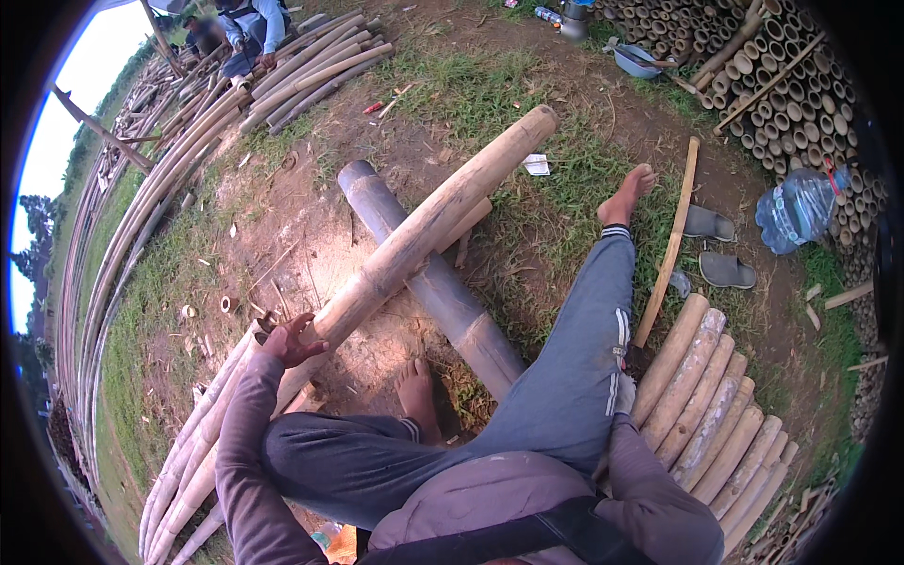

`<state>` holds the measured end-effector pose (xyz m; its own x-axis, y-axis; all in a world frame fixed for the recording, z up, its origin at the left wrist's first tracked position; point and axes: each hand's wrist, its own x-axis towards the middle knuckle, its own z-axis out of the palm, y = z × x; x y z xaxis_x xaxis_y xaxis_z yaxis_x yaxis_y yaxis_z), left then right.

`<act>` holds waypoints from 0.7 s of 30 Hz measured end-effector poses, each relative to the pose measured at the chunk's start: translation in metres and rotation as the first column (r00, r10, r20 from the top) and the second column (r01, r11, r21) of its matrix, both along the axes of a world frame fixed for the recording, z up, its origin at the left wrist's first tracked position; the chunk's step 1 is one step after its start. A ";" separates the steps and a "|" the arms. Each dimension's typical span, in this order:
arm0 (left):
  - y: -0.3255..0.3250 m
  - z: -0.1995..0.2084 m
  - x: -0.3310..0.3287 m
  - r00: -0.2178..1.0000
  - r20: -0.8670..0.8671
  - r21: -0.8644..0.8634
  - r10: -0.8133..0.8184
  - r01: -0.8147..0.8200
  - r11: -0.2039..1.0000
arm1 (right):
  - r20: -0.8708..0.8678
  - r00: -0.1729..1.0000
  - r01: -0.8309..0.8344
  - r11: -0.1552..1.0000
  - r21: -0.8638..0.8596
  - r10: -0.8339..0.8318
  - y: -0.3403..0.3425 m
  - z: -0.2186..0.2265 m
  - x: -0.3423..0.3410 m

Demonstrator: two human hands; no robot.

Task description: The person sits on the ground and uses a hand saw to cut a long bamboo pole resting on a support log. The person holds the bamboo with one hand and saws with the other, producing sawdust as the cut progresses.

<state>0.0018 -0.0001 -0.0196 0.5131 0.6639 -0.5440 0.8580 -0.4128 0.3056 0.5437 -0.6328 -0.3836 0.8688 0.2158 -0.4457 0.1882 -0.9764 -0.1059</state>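
My left hand [294,343] is open, its fingers spread at the near end of a thick tan bamboo pole [428,224]. Whether the palm presses on the pole cannot be made out. This pole slants away to the upper right, lying across a dark grey bamboo pole [446,304]. My right hand [624,394], with something pale over it, is low beside my right thigh. It looks closed near the lower end of a long curved wooden strip [669,247] with a dark piece at its tip. The fingers and what they hold are mostly hidden.
Cut bamboo lengths [702,405] lie side by side at my right. More long poles [202,443] lie at lower left. Stacked bamboo [786,99], a large water bottle [799,209], sandals [725,269] and a blue basin [637,62] are at right. A person [252,28] sits far left.
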 end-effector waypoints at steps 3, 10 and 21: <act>-0.002 -0.007 0.003 0.995 -0.095 -0.002 0.013 -0.013 1.000 | -0.085 0.994 0.058 0.998 -0.034 -0.061 0.021 0.021 -0.017; -0.012 -0.003 -0.011 0.988 -0.148 0.039 0.040 -0.035 0.999 | 0.126 0.944 0.156 0.748 0.645 -0.306 0.253 0.135 0.114; -0.022 -0.008 -0.032 0.996 -0.076 0.053 0.047 -0.043 0.998 | 0.039 0.964 0.108 0.515 0.850 -0.265 0.455 0.268 0.140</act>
<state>-0.0300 -0.0221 -0.0279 0.4398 0.7134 -0.5456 0.8964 -0.3867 0.2169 0.6833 -0.1775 -0.1159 0.9696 0.2443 -0.0169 0.1023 -0.4666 -0.8785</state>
